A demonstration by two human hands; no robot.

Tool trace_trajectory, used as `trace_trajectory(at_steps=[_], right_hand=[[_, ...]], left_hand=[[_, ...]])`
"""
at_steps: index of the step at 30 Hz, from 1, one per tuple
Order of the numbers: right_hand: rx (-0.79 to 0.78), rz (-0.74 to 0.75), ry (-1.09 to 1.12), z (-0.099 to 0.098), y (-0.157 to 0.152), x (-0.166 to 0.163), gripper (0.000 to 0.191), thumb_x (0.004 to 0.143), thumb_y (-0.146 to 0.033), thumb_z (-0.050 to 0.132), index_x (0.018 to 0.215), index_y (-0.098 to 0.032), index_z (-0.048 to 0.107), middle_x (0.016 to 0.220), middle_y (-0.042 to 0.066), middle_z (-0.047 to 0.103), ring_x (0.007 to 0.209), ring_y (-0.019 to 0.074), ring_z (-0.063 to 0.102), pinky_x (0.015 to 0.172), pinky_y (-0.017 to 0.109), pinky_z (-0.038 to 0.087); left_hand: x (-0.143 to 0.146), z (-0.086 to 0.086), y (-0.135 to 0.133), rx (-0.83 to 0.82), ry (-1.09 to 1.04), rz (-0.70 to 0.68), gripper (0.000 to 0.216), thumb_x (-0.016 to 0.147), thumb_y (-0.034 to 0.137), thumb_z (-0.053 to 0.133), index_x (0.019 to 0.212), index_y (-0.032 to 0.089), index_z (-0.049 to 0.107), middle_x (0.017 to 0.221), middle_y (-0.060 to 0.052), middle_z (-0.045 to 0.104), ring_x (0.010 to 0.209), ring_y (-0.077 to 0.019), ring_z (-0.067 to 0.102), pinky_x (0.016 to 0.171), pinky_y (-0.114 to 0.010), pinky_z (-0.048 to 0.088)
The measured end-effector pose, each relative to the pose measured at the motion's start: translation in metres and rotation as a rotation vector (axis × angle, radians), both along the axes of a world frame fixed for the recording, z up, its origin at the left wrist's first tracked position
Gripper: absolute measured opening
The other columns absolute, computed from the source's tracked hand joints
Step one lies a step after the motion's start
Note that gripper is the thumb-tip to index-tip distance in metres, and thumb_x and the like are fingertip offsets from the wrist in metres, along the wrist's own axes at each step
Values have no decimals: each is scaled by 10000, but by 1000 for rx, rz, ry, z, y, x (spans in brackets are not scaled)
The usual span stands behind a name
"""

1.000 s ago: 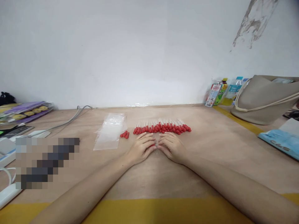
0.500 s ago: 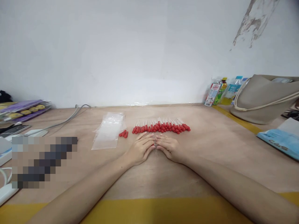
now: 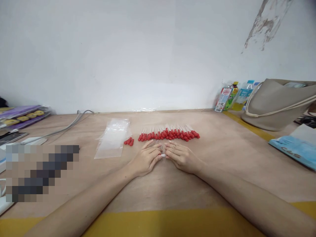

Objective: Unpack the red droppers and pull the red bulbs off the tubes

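Note:
My left hand [image 3: 145, 158] and my right hand [image 3: 179, 155] rest on the brown paper-covered table [image 3: 222, 158], fingertips meeting in the middle. Between them they pinch a small clear dropper [image 3: 163, 154]; its red end is hidden. Just beyond the fingers lies a row of several clear droppers with red bulbs [image 3: 169, 134]. A few loose red bulbs [image 3: 129, 141] lie left of that row, beside a stack of clear plastic bags [image 3: 112, 138].
A grey cable [image 3: 61, 130] runs along the far left. Flat packets and a phone lie at the left edge [image 3: 19, 117]. Bottles [image 3: 233, 95], a beige bag [image 3: 278, 103] and a blue packet [image 3: 293, 148] stand at the right. The wall is close behind.
Both hands stay together at the same spot; the fingers have shifted slightly and the red tip seen between them earlier is now hidden. The view drifted a little.

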State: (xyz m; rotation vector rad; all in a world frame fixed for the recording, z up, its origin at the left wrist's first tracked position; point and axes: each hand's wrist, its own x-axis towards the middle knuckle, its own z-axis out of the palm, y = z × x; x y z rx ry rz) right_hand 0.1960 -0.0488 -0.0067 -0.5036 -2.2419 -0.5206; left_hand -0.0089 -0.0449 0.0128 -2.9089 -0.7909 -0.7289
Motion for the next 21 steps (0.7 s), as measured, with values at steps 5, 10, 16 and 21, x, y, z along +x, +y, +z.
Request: trace_trajectory(at_steps=[5,10,16,21], right_hand=[[43,-3,-29,1,-2,3,197,836,-114,461,972,-82,600,1021,127,642,1084,199,524,990,392,414],[55,8,-22,1,-5,5,221,825,-77,453,992,-77,597,1043,125,633,1102,196,509,990,389,412],[-56,-97,110,-1,0,24,206,836,-136,466,962,-162,628,948,66,664,965,174,582,894,372,457],[-265,-396,113,-1,0,24,246,849,-250,462,1018,-195,632,732,51,648,696,159,572,671,313,432]], left_hand=[[-1,0,0,-22,16,-14,253,904,226,309,958,184,552,1011,-51,634,1146,-162,470,1060,-433,232],[-3,0,0,-33,8,-29,253,904,215,304,968,184,547,984,-42,640,1138,-163,478,1054,-426,250],[-23,-4,7,39,-94,35,207,896,194,343,951,188,542,1019,-41,621,1114,-176,488,975,-400,344],[-29,-3,13,157,-256,150,148,859,238,451,926,186,573,880,-53,549,823,-149,536,718,-287,457]])
